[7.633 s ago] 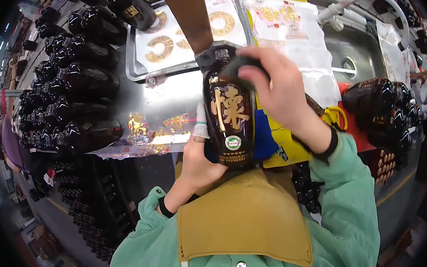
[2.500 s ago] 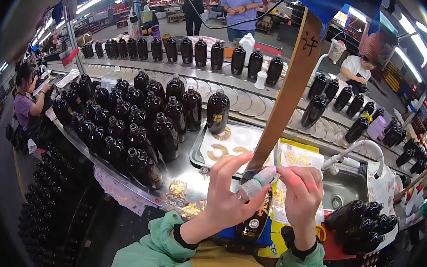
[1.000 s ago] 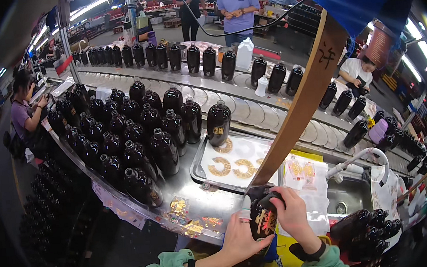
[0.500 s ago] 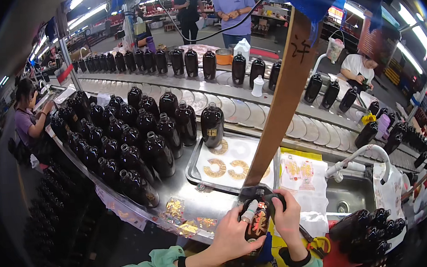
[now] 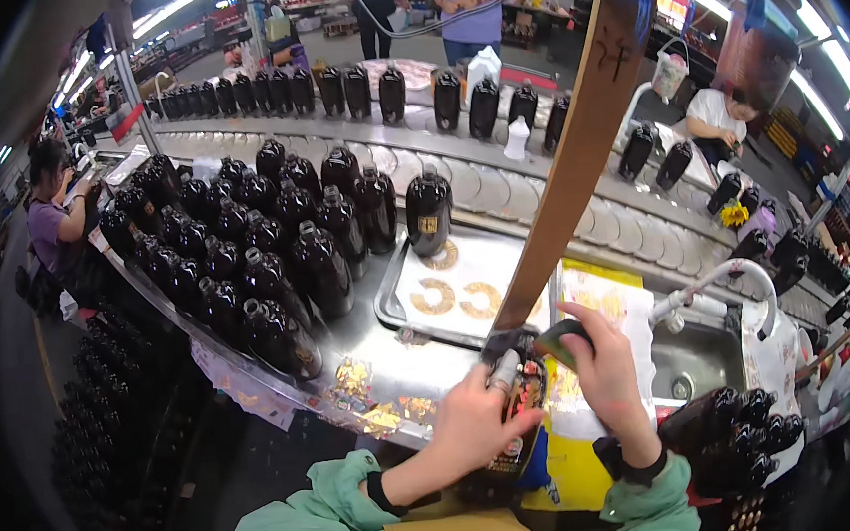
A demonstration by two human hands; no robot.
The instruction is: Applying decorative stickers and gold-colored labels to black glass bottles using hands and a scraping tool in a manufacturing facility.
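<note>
A dark glossy bottle (image 5: 529,447) with a red-and-gold decal leans at the counter's front edge, close to my body. My left hand (image 5: 472,421) grips it from the left, with white tape around one finger. My right hand (image 5: 608,366) is raised just right of the bottle's upper part, closed around a small dark pad (image 5: 565,336) with a greenish face. Another bottle (image 5: 429,215) with a small gold label stands on the far end of a white-lined tray (image 5: 388,303), where gold ring-shaped decals (image 5: 432,297) lie.
Many dark bottles (image 5: 325,268) crowd the counter at left. Gold scraps (image 5: 382,416) litter its front edge. A wooden post (image 5: 578,174) slants up before me. At right are a sink (image 5: 697,364) with a white tap (image 5: 735,271) and more bottles (image 5: 729,451). A conveyor (image 5: 479,191) runs behind.
My right hand has lifted away from the bottle to the right with the pad, its fingers more extended. My left hand stays on the bottle. The view has shifted slightly.
</note>
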